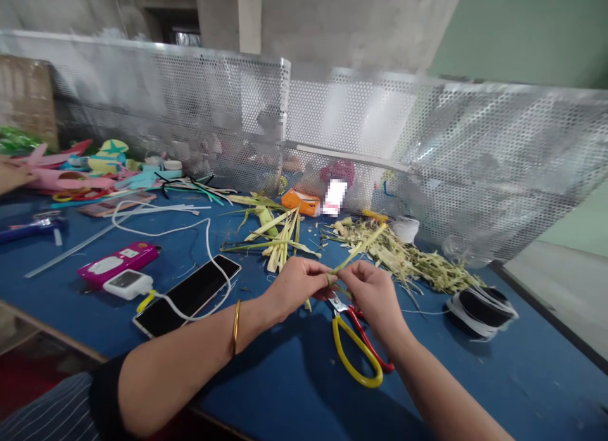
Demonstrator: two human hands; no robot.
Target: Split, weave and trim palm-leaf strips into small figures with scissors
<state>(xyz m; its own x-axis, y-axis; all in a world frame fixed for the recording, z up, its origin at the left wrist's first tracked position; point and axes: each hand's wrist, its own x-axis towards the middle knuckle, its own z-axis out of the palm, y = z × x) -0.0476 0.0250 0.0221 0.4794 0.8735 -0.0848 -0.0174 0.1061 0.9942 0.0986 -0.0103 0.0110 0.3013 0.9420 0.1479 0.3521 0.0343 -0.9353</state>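
Note:
My left hand (295, 284) and my right hand (373, 292) meet above the blue table (285, 384), both pinched on a thin green leaf strip (357, 249) that slants up and to the right. A gold bangle circles my left wrist. Directly below the hands lie scissors (357, 346) with one yellow and one red handle. Beyond the hands rests a bundle of pale green leaf strips (280, 235), and to the right a heap of leaf trimmings (413, 257).
A black phone (187, 295) on a white cable, a white power bank (127, 282) and a pink device (118, 260) lie at left. A spool of white thread (479, 309) sits at right. A perforated metal screen (427, 149) backs the table; colourful craft pieces (95, 168) lie far left.

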